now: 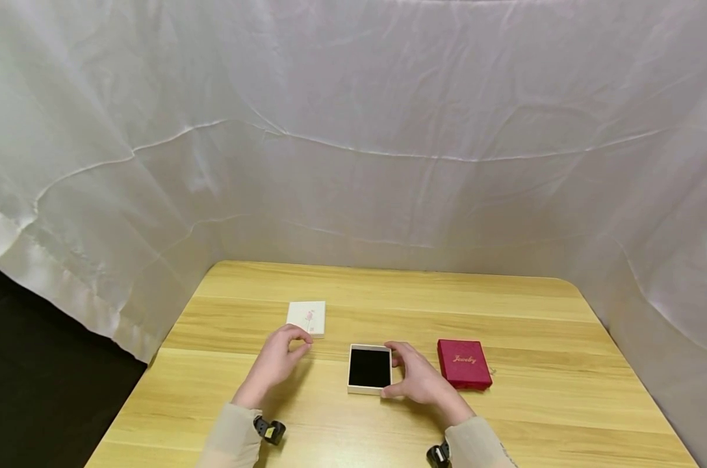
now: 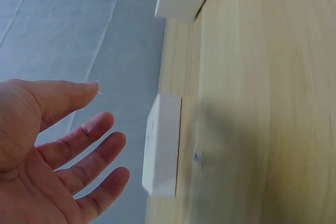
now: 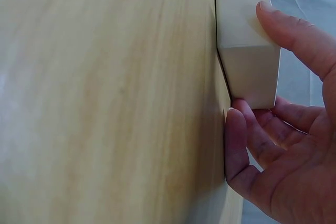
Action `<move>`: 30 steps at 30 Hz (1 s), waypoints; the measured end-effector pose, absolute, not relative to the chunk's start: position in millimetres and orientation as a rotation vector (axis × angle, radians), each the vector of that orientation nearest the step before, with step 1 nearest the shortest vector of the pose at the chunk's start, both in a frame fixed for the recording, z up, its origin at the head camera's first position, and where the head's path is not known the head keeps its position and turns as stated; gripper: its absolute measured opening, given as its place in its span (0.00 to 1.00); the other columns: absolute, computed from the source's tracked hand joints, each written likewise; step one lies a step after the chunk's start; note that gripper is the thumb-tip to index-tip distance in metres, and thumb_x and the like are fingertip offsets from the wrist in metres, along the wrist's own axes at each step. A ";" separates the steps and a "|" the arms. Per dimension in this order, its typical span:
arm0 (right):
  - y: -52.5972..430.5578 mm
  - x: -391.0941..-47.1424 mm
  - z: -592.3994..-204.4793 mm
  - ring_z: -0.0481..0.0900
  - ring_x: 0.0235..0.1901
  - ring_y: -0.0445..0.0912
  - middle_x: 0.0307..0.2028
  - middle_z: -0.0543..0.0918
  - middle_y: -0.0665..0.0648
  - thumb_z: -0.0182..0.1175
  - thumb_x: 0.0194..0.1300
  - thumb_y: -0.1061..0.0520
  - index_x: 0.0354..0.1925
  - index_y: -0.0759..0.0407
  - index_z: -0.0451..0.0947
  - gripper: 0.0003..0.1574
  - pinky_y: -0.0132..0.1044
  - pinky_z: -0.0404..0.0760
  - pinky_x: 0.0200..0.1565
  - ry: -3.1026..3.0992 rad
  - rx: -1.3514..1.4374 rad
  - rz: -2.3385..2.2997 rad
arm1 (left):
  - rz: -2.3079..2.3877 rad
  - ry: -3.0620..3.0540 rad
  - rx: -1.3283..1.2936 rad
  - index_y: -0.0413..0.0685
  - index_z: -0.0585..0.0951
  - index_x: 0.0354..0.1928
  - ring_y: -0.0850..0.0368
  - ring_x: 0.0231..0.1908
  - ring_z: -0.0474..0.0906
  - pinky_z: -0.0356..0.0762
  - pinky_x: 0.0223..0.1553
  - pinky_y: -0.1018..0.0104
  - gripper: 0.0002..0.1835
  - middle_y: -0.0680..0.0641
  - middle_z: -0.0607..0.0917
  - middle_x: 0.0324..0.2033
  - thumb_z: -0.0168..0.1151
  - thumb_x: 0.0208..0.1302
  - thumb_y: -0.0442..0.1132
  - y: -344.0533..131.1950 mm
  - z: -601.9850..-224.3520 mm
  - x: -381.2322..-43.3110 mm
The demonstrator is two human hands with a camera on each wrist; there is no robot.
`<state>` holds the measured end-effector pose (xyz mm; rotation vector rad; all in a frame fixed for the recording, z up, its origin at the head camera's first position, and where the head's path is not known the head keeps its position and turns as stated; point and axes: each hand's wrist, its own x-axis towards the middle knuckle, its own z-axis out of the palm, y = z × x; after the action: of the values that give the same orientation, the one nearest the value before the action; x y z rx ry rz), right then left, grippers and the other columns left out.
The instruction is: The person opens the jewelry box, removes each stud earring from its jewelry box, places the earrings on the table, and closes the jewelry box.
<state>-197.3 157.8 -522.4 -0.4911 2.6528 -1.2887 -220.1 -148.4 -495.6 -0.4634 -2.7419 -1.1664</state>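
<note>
My right hand [image 1: 418, 377] grips the right side of an open white box [image 1: 365, 390] with a black insert [image 1: 370, 368]. In the right wrist view, the thumb lies on the box's near side and the other fingers are round its corner. My left hand [image 1: 277, 357] hovers above the table, left of that box. Its thumb and forefinger pinch a thin shiny piece [image 2: 100, 92], too small to identify; the other fingers are spread. Just beyond it lies a white box with a pink flower print [image 1: 307, 314]. A tiny bluish, blurred thing [image 2: 197, 157] shows against the wood.
A red box marked "Jewelry" [image 1: 464, 364] sits right of my right hand. A small silvery thing [image 1: 492, 372] shows by its right edge. The wooden table [image 1: 535, 403] ends at pale hanging cloth [image 1: 388, 195] at the back and sides.
</note>
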 end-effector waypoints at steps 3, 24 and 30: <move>158.0 -197.4 -522.4 0.76 0.50 0.53 0.55 0.75 0.59 0.82 0.40 0.54 0.66 0.65 0.66 0.57 0.53 0.73 0.55 2.643 -0.489 -1.298 | -1.163 -2.764 -0.405 0.43 0.85 0.36 0.46 0.47 0.79 0.76 0.53 0.48 0.02 0.47 0.83 0.40 0.66 0.62 0.30 -158.4 -497.9 -219.3; 157.3 -196.6 -522.8 0.75 0.50 0.54 0.56 0.74 0.59 0.82 0.41 0.55 0.66 0.65 0.65 0.57 0.53 0.72 0.55 2.631 -0.486 -1.309 | -1.081 -2.840 -0.317 0.48 0.83 0.26 0.52 0.39 0.78 0.77 0.45 0.52 0.07 0.50 0.82 0.33 0.69 0.56 0.28 -187.9 -523.4 -218.5; 157.6 -195.5 -522.4 0.75 0.50 0.53 0.55 0.74 0.58 0.82 0.41 0.55 0.66 0.64 0.65 0.57 0.53 0.72 0.55 2.617 -0.464 -1.311 | -1.042 -2.859 -0.343 0.48 0.84 0.25 0.48 0.41 0.79 0.76 0.49 0.48 0.08 0.49 0.83 0.34 0.71 0.54 0.28 -187.2 -525.0 -217.0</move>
<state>-195.5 157.6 -522.4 -0.4640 2.6169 -1.3111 -217.0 -187.2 -525.0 -0.3430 -2.8586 -1.0417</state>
